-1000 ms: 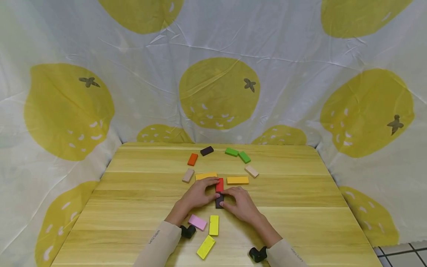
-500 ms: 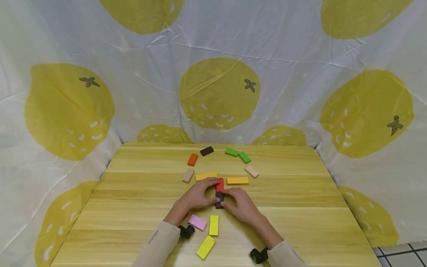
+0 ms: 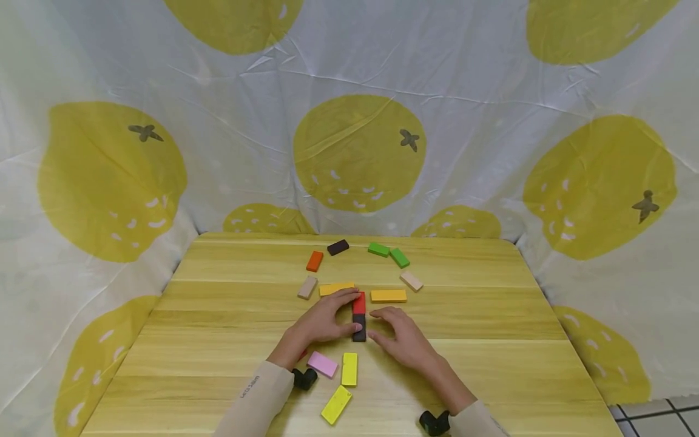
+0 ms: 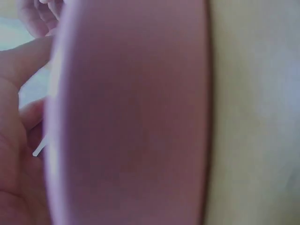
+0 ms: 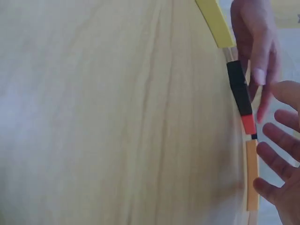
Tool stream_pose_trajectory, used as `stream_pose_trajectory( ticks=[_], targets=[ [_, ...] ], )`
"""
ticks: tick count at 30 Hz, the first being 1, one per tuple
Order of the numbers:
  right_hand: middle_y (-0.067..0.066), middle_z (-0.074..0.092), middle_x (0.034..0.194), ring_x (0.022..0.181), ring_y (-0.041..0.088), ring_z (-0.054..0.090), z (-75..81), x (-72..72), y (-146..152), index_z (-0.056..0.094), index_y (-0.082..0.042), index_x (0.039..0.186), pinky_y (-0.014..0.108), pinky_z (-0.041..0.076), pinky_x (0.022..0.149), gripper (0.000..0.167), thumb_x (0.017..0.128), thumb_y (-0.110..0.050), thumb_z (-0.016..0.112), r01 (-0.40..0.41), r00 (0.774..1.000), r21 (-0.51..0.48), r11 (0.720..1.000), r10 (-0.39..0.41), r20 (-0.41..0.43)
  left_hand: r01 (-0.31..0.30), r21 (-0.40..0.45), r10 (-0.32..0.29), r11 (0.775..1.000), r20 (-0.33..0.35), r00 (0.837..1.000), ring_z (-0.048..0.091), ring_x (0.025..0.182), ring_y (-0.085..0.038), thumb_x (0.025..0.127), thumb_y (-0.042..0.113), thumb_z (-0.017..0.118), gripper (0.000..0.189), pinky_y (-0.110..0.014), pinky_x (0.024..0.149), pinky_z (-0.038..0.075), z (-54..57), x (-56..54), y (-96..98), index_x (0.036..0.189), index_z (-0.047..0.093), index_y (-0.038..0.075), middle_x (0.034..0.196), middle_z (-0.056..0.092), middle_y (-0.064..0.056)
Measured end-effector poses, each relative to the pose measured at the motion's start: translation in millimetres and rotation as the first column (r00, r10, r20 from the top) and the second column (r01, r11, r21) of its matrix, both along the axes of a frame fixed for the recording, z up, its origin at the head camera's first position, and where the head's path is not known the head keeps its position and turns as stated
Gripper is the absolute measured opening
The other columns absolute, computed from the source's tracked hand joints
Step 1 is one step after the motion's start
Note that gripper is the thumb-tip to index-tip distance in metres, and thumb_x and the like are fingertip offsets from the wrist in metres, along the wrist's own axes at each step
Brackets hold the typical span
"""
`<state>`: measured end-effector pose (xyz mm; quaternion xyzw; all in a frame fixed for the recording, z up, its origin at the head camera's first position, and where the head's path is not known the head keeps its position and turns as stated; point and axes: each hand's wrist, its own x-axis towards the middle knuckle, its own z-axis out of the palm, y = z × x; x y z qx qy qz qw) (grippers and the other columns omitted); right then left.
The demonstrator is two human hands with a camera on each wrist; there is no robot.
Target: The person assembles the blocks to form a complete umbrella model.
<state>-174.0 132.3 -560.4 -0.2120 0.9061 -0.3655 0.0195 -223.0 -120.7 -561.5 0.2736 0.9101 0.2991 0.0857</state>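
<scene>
Pale cloth (image 3: 469, 91) w/ big printed lemons hangs behind and both sides of my wooden table (image 3: 480, 352); some tiled floor (image 3: 663, 416) shows bottom R, head view only. Both sleeves (image 3: 256, 394) reach in from the near edge.

My L hand (image 3: 322, 318) is spread, thumb apart from fingers: fingertips at the red block (image 3: 358, 303), thumb on the black block (image 3: 358, 335). My R hand (image 3: 405, 340) is loosely open just R of those two, touching nothing; R wrist cam shows its fingers fanned, which the head cam doesn't.

Head view: red & black lie end to end, mid-table. R wrist cam sees black edge-on w/ a bend, can't tell if 1 pc or 2. Red's far part sits btwn 2 amber blocks (image 3: 389, 296), the L one partly under my fingers.

Nearer me: 2 yellow blocks (image 3: 349, 369), approx corner to corner, and a pink block (image 3: 323, 365) by my L wrist. L wrist cam: pink, blurry, fills most of it & hides much of that hand.

Farther off, in an arch: 2 tan blocks (image 3: 411, 280), 2 green blocks (image 3: 400, 258), an orange block (image 3: 314, 261), a dark block (image 3: 338, 247).
</scene>
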Motion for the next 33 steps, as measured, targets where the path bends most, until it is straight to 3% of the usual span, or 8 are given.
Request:
stream_pose_trajectory(
  ticks=[10,20,28,33],
  targets=[
    [-0.008,0.06,0.138,0.133,0.018,0.055,9.0,16.6,-4.6,0.064,-0.022,0.136,0.049,0.049,0.111,0.041,0.098,-0.038,0.071,-0.047,0.999,-0.001,0.999,0.047,0.011,0.005,-0.025,-0.005,1.0,-0.006,1.0,0.044,0.149,-0.026,0.089,0.057,0.074,0.079,-0.048,0.122,0.038,-0.6,-3.5,-0.5,0.156,0.048,0.024,0.16,0.048,0.0],
    [-0.009,0.059,0.137,0.13,0.015,0.056,1.2,33.1,-18.7,0.064,-0.022,0.135,0.046,0.049,0.111,0.043,0.098,-0.042,0.071,-0.141,0.99,-0.002,0.99,0.141,0.021,0.019,-0.021,-0.02,1.0,-0.026,0.999,0.044,0.148,-0.024,0.091,0.047,0.076,0.074,-0.046,0.121,0.039,3.4,-4.0,1.0,0.155,0.049,0.024,0.159,0.049,0.001],
    [-0.009,0.06,0.132,0.124,0.012,0.055,-7.9,46.8,-27.2,0.069,-0.026,0.126,0.042,0.052,0.107,0.04,0.095,-0.051,0.071,-0.147,0.989,0.037,0.988,0.147,-0.009,0.012,0.005,-0.012,1.0,-0.007,1.0,0.045,0.148,-0.026,0.089,0.049,0.078,0.076,-0.049,0.12,0.04,0.4,3.3,-0.7,0.154,0.05,0.024,0.159,0.048,0.0],
    [-0.011,0.061,0.127,0.12,0.01,0.057,-6.4,50.5,-27.7,0.072,-0.028,0.121,0.039,0.053,0.105,0.036,0.095,-0.053,0.07,-0.211,0.977,0.039,0.977,0.212,-0.017,0.018,0.022,-0.018,1.0,-0.018,1.0,0.046,0.147,-0.026,0.089,0.05,0.078,0.075,-0.049,0.12,0.041,0.5,0.8,0.6,0.154,0.05,0.023,0.159,0.049,-0.001]
  ],
)
